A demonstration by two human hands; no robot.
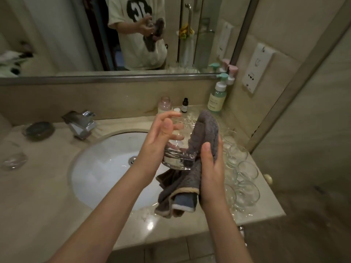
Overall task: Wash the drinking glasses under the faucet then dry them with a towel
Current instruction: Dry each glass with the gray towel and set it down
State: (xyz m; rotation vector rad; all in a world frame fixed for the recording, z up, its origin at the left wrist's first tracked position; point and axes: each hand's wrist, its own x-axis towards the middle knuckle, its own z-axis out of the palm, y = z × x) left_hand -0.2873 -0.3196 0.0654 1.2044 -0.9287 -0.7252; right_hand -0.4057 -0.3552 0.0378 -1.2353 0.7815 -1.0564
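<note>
— Grey towel sits bunched in the right hand, pressed on the glass; the left hand curls round its wall, above the sink.
— Wet glass: probably slippery, breakable. Grip the thick base, not the rim.
— Others wait on the surface.

the drinking glass is clear, smooth glass with a thick, glossy base. the towel is grey, nubbly cloth, matt, with a pale trim. the countertop looks like polished beige stone, wet and shining near the front. the sink is glossy white ceramic. the faucet is bright chromed metal. the pump bottle looks like smooth plastic.
</note>
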